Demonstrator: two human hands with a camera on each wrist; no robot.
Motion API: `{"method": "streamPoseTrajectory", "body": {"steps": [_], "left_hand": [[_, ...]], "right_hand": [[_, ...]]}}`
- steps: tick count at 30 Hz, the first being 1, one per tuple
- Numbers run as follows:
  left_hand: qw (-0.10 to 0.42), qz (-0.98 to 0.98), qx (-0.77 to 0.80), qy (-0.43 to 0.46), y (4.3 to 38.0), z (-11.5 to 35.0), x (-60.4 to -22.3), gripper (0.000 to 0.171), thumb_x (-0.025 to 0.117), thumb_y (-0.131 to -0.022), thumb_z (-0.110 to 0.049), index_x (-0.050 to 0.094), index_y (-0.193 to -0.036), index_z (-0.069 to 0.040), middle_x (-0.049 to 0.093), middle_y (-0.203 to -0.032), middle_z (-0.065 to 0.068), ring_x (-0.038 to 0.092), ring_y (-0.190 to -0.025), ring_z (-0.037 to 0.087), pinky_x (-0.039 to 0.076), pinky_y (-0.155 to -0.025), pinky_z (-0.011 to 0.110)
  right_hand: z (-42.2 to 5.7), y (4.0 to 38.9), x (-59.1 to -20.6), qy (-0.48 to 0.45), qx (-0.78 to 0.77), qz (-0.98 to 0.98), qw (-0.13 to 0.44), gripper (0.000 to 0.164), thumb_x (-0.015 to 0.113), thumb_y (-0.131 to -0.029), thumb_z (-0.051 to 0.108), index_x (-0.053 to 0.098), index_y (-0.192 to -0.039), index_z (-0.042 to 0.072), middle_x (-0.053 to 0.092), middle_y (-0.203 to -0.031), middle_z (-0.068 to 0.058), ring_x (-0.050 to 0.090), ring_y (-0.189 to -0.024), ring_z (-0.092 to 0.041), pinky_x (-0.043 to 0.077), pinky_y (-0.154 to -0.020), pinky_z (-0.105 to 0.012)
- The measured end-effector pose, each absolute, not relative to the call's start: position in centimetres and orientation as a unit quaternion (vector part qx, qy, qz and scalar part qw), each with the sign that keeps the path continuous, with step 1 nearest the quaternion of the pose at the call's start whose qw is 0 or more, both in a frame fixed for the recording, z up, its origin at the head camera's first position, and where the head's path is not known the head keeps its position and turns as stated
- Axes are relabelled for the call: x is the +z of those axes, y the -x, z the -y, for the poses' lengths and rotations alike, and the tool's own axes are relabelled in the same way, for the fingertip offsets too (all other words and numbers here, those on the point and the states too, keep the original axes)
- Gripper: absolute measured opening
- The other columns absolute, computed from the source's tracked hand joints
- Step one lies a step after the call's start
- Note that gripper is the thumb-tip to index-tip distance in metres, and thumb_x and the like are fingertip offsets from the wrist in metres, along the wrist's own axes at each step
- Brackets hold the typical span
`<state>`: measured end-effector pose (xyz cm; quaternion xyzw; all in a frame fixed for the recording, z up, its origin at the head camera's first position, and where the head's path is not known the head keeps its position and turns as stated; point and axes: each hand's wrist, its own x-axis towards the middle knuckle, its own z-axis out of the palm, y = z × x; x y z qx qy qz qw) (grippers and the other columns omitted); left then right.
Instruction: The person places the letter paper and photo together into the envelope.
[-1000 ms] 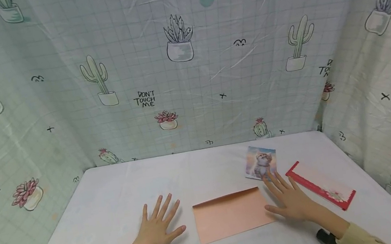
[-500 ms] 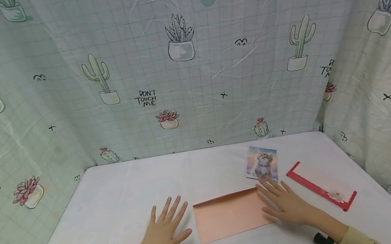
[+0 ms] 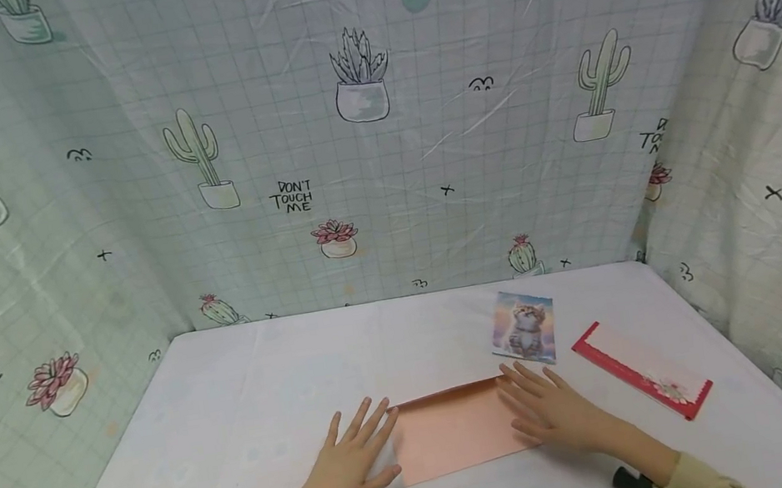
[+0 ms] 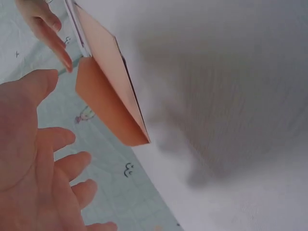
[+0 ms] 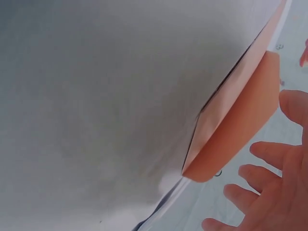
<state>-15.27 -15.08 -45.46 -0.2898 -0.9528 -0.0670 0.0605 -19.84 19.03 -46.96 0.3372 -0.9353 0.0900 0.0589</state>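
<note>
A peach envelope [image 3: 458, 436] lies on the white table, its darker orange flap [image 4: 108, 103] standing up along the far edge. Over its left end is my left hand [image 3: 344, 466], palm down with fingers spread. My right hand [image 3: 561, 417] overlaps the right end in the head view, its fingers also apart. Both wrist views show a gap between the fingers and the envelope, and neither hand holds anything. Just beyond the right fingertips lies a kitten picture card [image 3: 525, 327].
To the right, a pale pink slip with a red flowered border [image 3: 641, 371] lies at a slant. The white table [image 3: 257, 365] ends at a cactus-print curtain [image 3: 379, 161] behind and at both sides.
Both hands have moved inward, the left to the right and the right to the left, and now overlap the envelope's ends. The envelope and cards stay in place.
</note>
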Motion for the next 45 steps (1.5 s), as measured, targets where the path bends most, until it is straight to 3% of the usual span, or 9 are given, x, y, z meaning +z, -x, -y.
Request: {"method": "streamPoseTrajectory", "body": {"steps": [7, 17, 23, 30, 45], "left_hand": [[0.062, 0.941, -0.046, 0.329, 15.2, 14.4, -45.5, 0.063, 0.049, -0.086, -0.045, 0.032, -0.139, -0.014, 0.029, -0.146, 0.008, 0.024, -0.135, 0.029, 0.022, -0.102, 0.060], [0.095, 0.915, 0.004, 0.392, 16.0, 13.2, -46.0, 0.060, 0.051, -0.086, -0.043, 0.037, -0.136, -0.013, 0.036, -0.143, 0.007, 0.032, -0.132, 0.028, 0.032, -0.100, 0.055], [0.092, 0.905, 0.033, 0.414, 16.6, 12.6, -46.3, 0.058, 0.050, -0.086, -0.044, 0.039, -0.135, -0.016, 0.039, -0.141, 0.005, 0.034, -0.131, 0.025, 0.032, -0.101, 0.053], [0.073, 0.897, 0.052, 0.432, 16.9, 12.3, -46.6, 0.056, 0.049, -0.086, -0.044, 0.040, -0.135, -0.018, 0.040, -0.140, 0.003, 0.035, -0.131, 0.023, 0.033, -0.099, 0.054], [0.047, 0.894, 0.054, 0.443, 17.4, 12.3, -46.9, 0.048, 0.045, -0.089, -0.043, 0.043, -0.132, -0.022, 0.041, -0.139, 0.003, 0.037, -0.129, 0.023, 0.032, -0.100, 0.055]], "right_hand": [[-18.5, 19.6, -46.9, -0.360, 0.084, 0.925, 0.092, 0.056, 0.055, -0.086, 0.033, 0.041, -0.133, 0.005, 0.037, -0.140, -0.015, 0.034, -0.128, -0.036, 0.028, -0.097, -0.060], [-17.9, 19.5, -47.0, -0.377, 0.066, 0.921, 0.077, 0.055, 0.053, -0.087, 0.034, 0.041, -0.133, 0.006, 0.037, -0.141, -0.013, 0.035, -0.128, -0.034, 0.029, -0.099, -0.058], [-17.6, 19.6, -47.1, -0.376, 0.054, 0.923, 0.060, 0.057, 0.052, -0.087, 0.036, 0.039, -0.135, 0.008, 0.035, -0.143, -0.011, 0.032, -0.131, -0.031, 0.027, -0.101, -0.057], [-17.3, 19.7, -47.3, -0.393, 0.020, 0.915, 0.094, 0.055, 0.054, -0.086, 0.036, 0.044, -0.132, 0.008, 0.040, -0.140, -0.012, 0.037, -0.128, -0.031, 0.031, -0.098, -0.057], [-17.2, 19.7, -47.5, -0.397, 0.003, 0.913, 0.098, 0.055, 0.053, -0.086, 0.036, 0.044, -0.132, 0.009, 0.039, -0.140, -0.011, 0.036, -0.129, -0.030, 0.031, -0.098, -0.057]]}}
